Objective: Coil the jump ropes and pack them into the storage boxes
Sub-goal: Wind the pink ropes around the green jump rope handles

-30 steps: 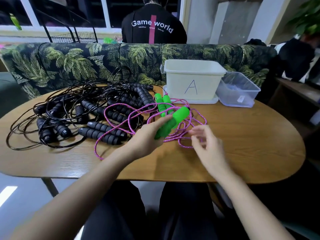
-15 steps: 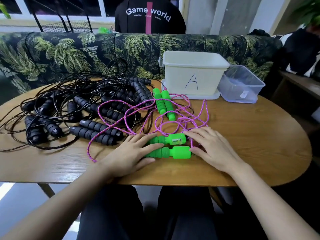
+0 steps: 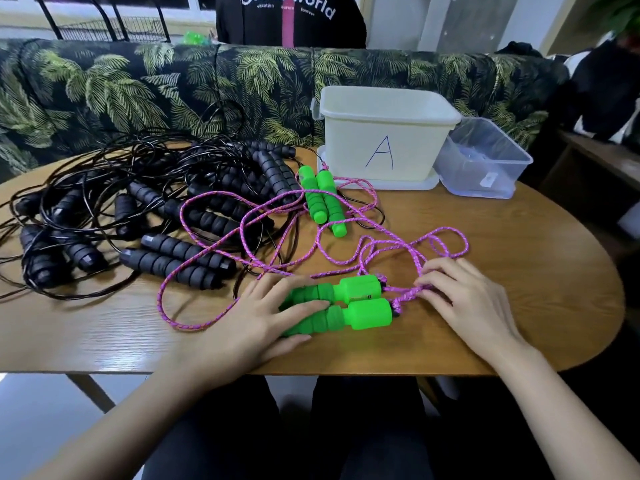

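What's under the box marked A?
A flat white lid-like tray lies under the box marked A, edges showing; its middle is covered by the box.

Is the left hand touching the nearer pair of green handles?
Touching. The head view shows the left hand resting on the near green handles, fingers laid across their ribbed grips.

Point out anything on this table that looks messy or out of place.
The black jump ropes lie in one tangled heap on the person's left, and the pink cord sprawls in loose loops across their handles. Nothing looks damaged.
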